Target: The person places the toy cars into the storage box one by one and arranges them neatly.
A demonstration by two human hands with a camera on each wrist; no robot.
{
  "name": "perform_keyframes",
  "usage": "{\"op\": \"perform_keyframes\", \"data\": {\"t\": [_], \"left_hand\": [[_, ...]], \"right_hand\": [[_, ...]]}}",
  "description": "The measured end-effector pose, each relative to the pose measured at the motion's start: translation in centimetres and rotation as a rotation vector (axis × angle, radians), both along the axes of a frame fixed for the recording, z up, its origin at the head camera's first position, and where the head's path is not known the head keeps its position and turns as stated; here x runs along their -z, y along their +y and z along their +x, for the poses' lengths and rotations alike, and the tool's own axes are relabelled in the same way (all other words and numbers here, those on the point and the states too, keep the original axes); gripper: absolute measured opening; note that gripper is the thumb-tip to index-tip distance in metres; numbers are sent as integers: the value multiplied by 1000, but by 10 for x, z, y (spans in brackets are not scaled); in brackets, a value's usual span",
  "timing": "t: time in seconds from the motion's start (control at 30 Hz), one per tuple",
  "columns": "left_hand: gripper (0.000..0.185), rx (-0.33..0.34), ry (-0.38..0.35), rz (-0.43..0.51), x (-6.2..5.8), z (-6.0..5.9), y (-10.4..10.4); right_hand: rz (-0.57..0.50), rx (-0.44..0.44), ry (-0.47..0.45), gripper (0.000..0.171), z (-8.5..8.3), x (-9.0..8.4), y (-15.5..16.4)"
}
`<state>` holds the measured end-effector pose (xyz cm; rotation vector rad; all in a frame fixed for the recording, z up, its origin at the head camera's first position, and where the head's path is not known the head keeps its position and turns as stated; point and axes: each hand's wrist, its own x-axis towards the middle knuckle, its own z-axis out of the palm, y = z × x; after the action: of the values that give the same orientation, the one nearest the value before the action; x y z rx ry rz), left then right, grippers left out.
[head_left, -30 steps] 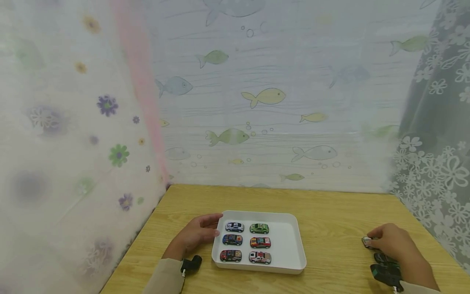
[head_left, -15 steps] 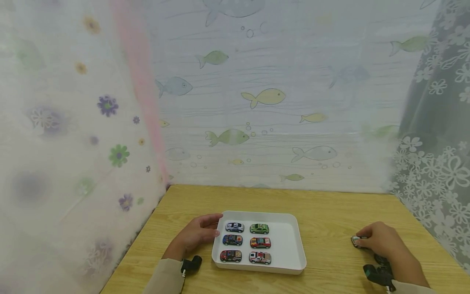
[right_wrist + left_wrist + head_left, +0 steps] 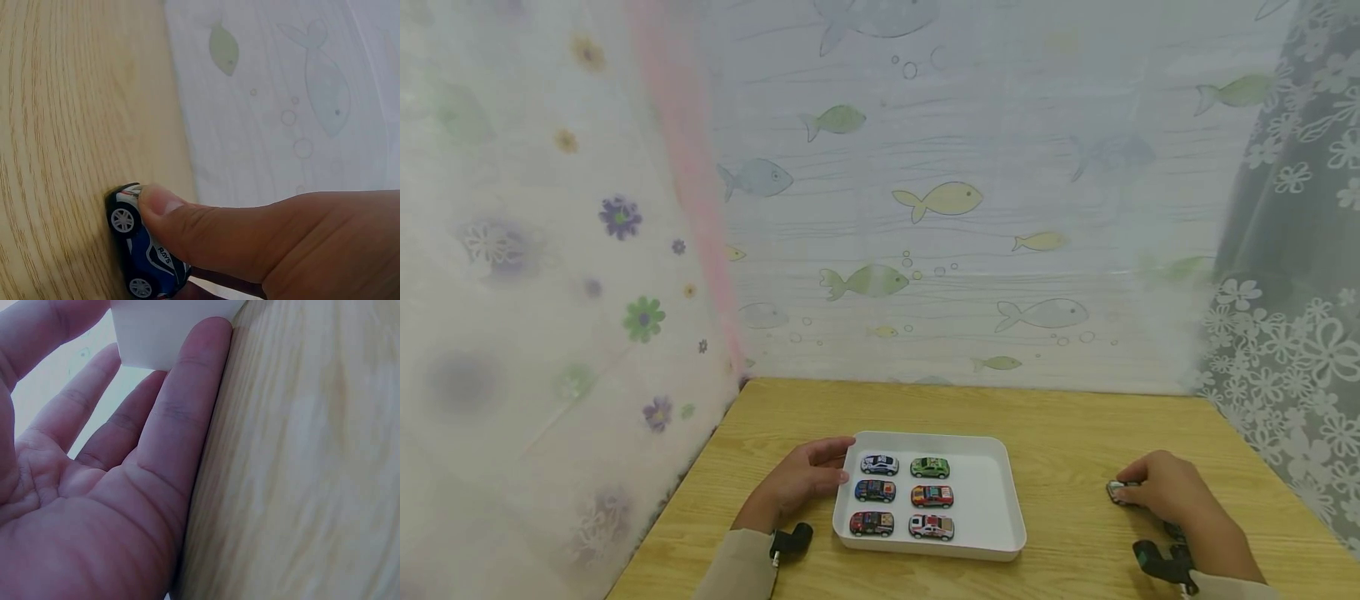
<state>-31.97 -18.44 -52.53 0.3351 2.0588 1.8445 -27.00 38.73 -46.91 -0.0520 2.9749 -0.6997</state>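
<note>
A white tray (image 3: 988, 496) lies on the wooden table, with several small toy cars parked in two columns in its left and middle parts. My left hand (image 3: 797, 479) rests at the tray's left side, its fairly straight fingers (image 3: 181, 412) against the white wall. Out to the right, my right hand (image 3: 1176, 492) pinches another toy car (image 3: 147, 256) between thumb and fingers. This car is blue and white with silver wheels and "RAYS" lettering. Seen from the right wrist, it stands close over the wood, its far side hidden by the thumb.
The table (image 3: 1060, 425) runs back to a curtain (image 3: 955, 317) printed with fish. A flowered sheet (image 3: 625, 358) borders the left side, and white lace (image 3: 1300, 358) hangs at the right. Bare tray floor shows right of the parked cars.
My right hand has slid leftward across the table, toward the tray, with the toy car in its pinch. The left hand, the tray and the parked cars stay where they were.
</note>
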Motion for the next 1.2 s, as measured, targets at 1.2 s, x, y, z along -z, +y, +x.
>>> {"op": "perform_keyframes", "data": {"t": [1.2], "left_hand": [[66,-8,-2,-5,0,0,0]], "right_hand": [[-28,-144,18,29,-8,3,-31]]}}
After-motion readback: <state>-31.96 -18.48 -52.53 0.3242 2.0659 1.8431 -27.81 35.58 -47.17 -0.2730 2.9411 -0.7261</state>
